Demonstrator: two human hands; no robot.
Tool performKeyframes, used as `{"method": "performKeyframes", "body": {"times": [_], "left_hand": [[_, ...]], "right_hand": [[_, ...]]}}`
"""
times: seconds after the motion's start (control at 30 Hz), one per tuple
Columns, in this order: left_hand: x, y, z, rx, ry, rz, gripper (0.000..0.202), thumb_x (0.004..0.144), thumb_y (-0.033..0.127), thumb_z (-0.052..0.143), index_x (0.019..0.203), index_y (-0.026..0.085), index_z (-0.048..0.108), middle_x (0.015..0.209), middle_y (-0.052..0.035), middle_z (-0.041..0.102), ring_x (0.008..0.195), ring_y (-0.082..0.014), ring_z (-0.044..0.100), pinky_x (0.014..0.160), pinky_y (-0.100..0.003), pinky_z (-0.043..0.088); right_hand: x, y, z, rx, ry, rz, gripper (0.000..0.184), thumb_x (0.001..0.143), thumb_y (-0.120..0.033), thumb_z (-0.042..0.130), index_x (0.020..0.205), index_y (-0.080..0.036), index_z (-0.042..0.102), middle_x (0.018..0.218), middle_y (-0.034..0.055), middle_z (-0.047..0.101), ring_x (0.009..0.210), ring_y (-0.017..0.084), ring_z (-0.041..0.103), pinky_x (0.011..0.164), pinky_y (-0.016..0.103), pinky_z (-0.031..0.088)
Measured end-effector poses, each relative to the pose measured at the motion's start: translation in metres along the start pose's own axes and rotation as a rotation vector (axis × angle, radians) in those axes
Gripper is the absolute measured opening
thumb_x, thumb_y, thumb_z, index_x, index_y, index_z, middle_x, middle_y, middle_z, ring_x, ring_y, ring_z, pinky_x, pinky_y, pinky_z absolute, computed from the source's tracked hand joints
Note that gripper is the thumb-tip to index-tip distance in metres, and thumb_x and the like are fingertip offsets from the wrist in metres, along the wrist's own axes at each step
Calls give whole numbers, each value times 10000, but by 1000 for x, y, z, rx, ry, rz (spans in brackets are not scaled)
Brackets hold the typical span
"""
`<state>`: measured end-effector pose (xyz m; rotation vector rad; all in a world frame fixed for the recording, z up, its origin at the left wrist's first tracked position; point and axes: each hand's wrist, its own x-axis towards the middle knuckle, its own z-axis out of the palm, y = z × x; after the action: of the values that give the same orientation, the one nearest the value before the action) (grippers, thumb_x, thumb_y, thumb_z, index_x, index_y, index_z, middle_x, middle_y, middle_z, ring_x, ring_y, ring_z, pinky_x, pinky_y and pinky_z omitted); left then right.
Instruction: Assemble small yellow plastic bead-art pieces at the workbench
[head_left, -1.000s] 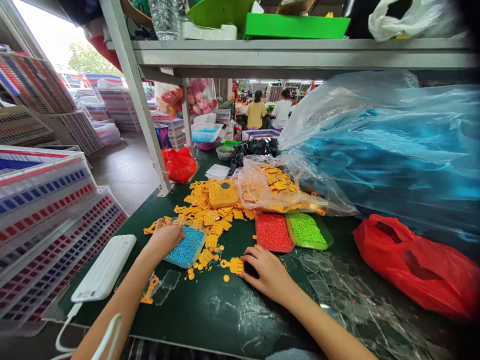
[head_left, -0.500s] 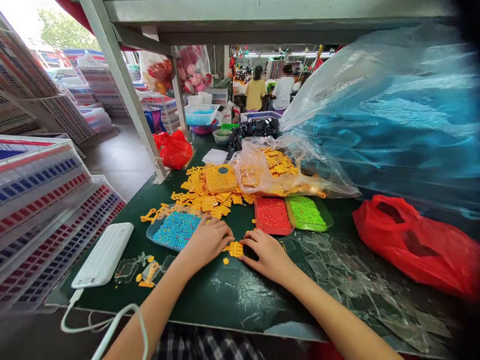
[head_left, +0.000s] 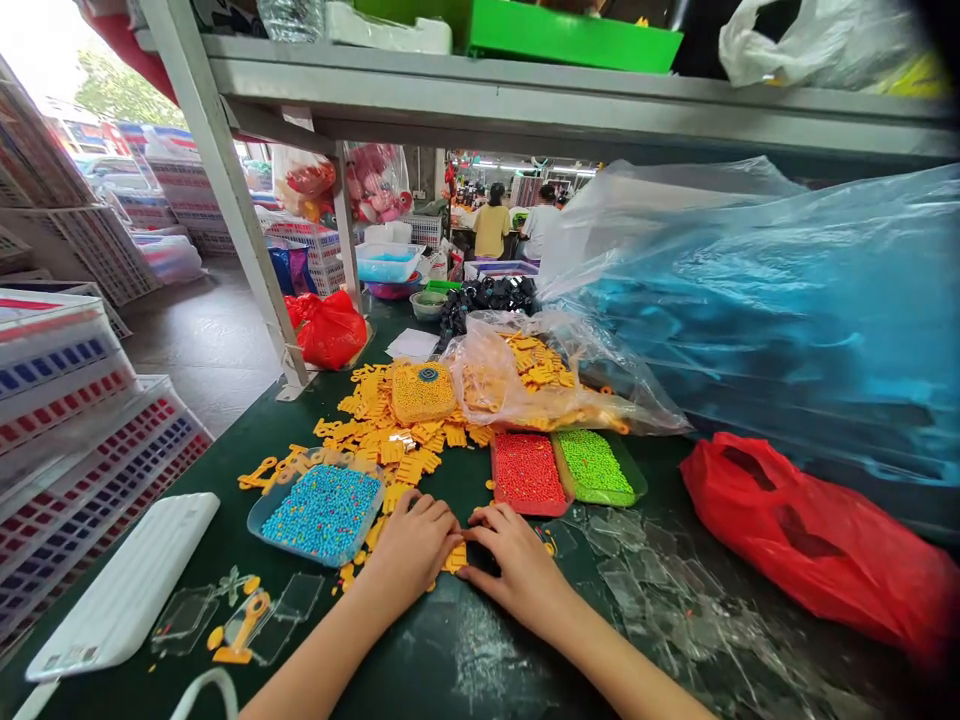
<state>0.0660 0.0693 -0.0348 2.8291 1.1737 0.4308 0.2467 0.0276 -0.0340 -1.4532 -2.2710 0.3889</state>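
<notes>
Right hand (head_left: 514,558)'s grip, narrowly parted, holds a yellow plastic piece (head_left: 455,558); left hand (head_left: 415,543)'s grip touches it, closure unclear.

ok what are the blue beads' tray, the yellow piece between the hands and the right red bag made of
Tray: probably clear plastic, smooth; see-through walls.
Yellow piece: likely molded plastic, evenly colored; largely hidden, so finish is unclear.
Red bag: apparently thin plastic film, shiny, softly creased.

No text is legible; the white device (head_left: 127,585) seems to bear small marks, too blurred to read.
</notes>
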Motion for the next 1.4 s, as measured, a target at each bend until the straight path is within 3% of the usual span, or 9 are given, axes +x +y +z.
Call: {"method": "performKeyframes", "body": {"times": [0.3,0.6,0.97,1.07,1.13,1.23,1.3,1.4], "left_hand": [[-4,-2,3,-112,50,-39,184,935,265,560,858,234,724,889,-12,716,854,-195,582,849,-395,369],[-6,-1,10,-115,57,-45,173,926,286,581,951,273,752,953,-19,683,907,-197,563,861,-373,389],[-7,2,-9,-136,-77,3,273,953,257,500,1143,223,693,1089,-71,659,988,-237,571,888,-416,441],[-7,-3,-21,-202,2,10,299,972,242,443,1160,224,674,1070,-65,675,987,-213,590,875,-373,462],[-10,-12,-34,-220,161,-63,320,987,253,395,1152,217,666,1062,-68,690,992,-203,603,880,-354,468],[-20,-38,-57,-82,363,-341,324,977,339,399,1068,195,675,1036,-82,709,980,-235,609,902,-388,460],[-31,-57,-71,58,320,-545,335,953,385,420,977,190,691,993,-87,717,939,-263,612,883,-413,460],[-42,-81,-84,167,33,-713,317,892,405,488,840,210,733,988,-93,718,956,-306,611,826,-418,461]], "right_hand": [[-1,0,3,-11,12,32,301,746,-281,785,1028,-218,697,1127,69,660,1075,259,563,923,412,495],[-1,2,5,-58,71,5,249,728,-307,799,938,-210,707,1068,73,674,1029,266,576,875,421,508],[-3,3,3,-86,35,-49,239,773,-363,755,944,-205,700,1074,78,668,1015,254,567,868,423,501],[-3,2,2,-70,34,-49,236,779,-372,747,951,-216,703,1050,76,668,1005,253,572,860,424,502],[-2,2,2,-58,40,-49,236,787,-375,739,961,-220,704,1041,78,666,1000,251,577,861,425,502],[-3,3,2,-42,45,-47,229,788,-377,737,947,-217,703,1044,82,663,998,251,581,853,421,504],[-3,3,3,-35,43,-50,218,788,-368,738,936,-213,699,1045,82,663,996,252,581,847,419,506],[-3,4,4,-43,52,-59,213,788,-360,738,932,-208,694,1046,83,662,996,257,580,840,424,505]]}}
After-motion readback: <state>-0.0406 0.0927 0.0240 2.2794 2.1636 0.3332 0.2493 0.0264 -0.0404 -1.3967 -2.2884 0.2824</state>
